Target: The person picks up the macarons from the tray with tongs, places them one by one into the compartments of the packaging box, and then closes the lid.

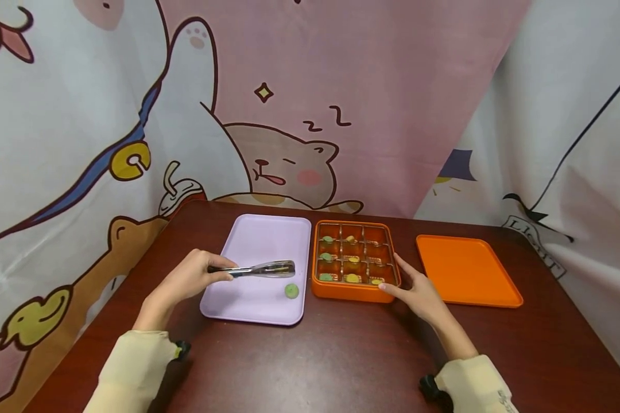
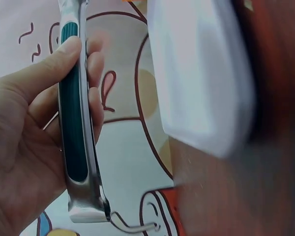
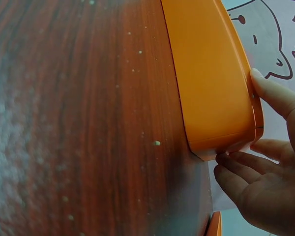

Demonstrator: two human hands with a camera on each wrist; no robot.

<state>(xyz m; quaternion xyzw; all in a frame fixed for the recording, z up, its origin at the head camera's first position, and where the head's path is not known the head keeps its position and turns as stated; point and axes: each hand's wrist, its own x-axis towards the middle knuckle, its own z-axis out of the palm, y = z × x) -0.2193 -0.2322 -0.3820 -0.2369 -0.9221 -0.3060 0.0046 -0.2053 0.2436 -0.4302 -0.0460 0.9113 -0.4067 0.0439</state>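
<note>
My left hand (image 1: 193, 278) grips a pair of metal tongs (image 1: 266, 269) above the lavender tray (image 1: 258, 238), their tips pointing right. In the left wrist view, the thumb presses on the green grip of the tongs (image 2: 74, 118), and the fingers curl round the other side. A small round green piece (image 1: 291, 291) lies on the tray near its right edge, just below the tips. My right hand (image 1: 418, 289) holds the near right corner of an orange divided box (image 1: 348, 292), thumb on the rim and fingers against the side.
Inside the box, green pieces (image 1: 326, 257) sit in the left column and yellow pieces (image 1: 352, 278) in the middle one. Another yellow piece (image 1: 376, 281) is at the front right. An orange lid-like tray (image 1: 467, 269) lies at the right. A printed curtain (image 1: 382, 103) hangs behind the table.
</note>
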